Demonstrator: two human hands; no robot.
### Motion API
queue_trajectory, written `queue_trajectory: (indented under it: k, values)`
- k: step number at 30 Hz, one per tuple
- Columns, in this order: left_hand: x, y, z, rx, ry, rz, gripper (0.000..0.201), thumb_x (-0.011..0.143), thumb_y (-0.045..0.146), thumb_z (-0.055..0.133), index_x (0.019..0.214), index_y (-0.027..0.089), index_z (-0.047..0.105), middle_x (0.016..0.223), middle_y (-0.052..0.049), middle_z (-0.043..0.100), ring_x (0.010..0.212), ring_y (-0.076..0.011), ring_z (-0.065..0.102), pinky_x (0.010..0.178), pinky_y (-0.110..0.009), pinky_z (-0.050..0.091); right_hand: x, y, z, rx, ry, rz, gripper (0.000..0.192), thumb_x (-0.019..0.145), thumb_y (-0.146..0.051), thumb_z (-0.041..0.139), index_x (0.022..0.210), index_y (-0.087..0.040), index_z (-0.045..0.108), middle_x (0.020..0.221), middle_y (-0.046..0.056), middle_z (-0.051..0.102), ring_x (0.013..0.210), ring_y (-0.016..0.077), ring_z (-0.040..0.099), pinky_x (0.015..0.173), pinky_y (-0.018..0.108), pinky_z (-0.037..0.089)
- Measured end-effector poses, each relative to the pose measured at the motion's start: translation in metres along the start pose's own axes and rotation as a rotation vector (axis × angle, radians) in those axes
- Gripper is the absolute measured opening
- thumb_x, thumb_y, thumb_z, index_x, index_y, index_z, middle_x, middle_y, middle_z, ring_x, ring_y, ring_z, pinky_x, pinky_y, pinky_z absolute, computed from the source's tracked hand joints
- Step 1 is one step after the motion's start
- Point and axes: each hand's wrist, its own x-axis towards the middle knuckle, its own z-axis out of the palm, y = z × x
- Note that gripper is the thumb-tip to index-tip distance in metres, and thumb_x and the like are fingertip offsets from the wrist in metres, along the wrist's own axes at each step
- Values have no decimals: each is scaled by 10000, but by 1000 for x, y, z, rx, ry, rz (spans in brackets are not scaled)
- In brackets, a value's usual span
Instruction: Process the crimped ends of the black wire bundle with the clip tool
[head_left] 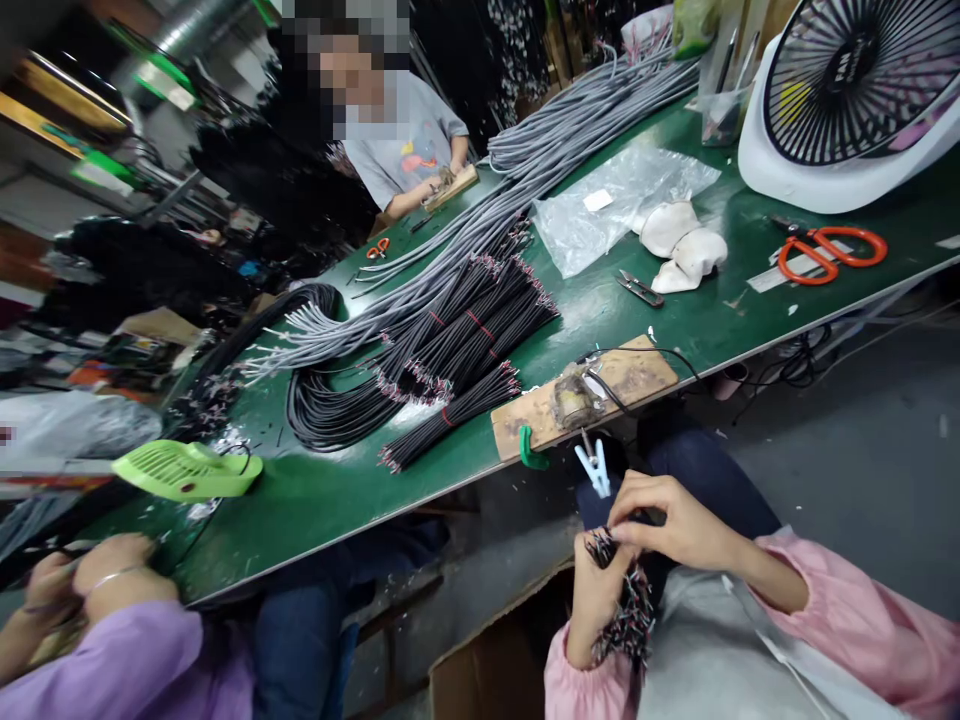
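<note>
Wire bundle (628, 622), dark w/ pale & reddish ends, is in the L hand (596, 595), off the counter (337, 500) and over the lap; L fingers wrapped round it. R hand (667, 508) comes in from the R, thumb & fingertips together at the bundle's upper end; can't tell if a strand is pinched. Long axis approx. along L forearm, back twd the body, lower part partly hidden. L is the nearer, R just touching the top. Dead ahead, blue clip (595, 470) juts past the counter edge nr the R fingers, btwn them and the wooden board (645, 370): prob. the main snag risk. Cardboard box (480, 665) sits below L. Tied black wires (457, 415) lie fwd-L on the counter; orange scissors (819, 240) & fan (817, 190) fwd-R, well apart. Neighbour's purple sleeve (142, 640) is far L, clear of both hands.
</note>
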Motion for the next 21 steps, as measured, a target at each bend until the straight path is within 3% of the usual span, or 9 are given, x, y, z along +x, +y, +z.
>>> queue_trajectory:
  k: [3, 7, 13, 21]
  values:
    - [0, -2, 0, 5, 16, 96, 311, 612, 405, 752, 641, 141, 588, 468, 30, 535, 392, -99, 499, 414, -221, 425, 0, -5, 0, -143, 65, -11, 148, 826, -222, 584, 704, -159, 639, 700, 38, 606, 691, 158, 532, 642, 276, 413]
    - [-1, -7, -3, -73, 71, 150, 277, 673, 405, 705, 707, 157, 589, 465, 56, 505, 365, -82, 476, 410, -210, 413, -5, 4, 1, -158, 99, 58, 162, 834, -244, 568, 706, -156, 613, 688, 20, 559, 633, 136, 502, 589, 253, 393]
    - [-4, -15, -8, -154, -48, 143, 243, 742, 374, 658, 686, 150, 582, 416, 57, 495, 331, -71, 444, 387, -195, 369, -12, 13, -2, -2, 54, 95, 206, 854, -291, 555, 740, -144, 644, 706, 29, 577, 644, 133, 515, 592, 245, 402]
    - [-2, -14, -10, -196, -71, 166, 188, 785, 306, 631, 698, 146, 584, 447, 55, 509, 339, -64, 446, 385, -189, 359, -11, 8, -3, -25, 10, 30, 149, 855, -239, 565, 837, -154, 685, 785, 57, 627, 753, 164, 573, 702, 286, 444]
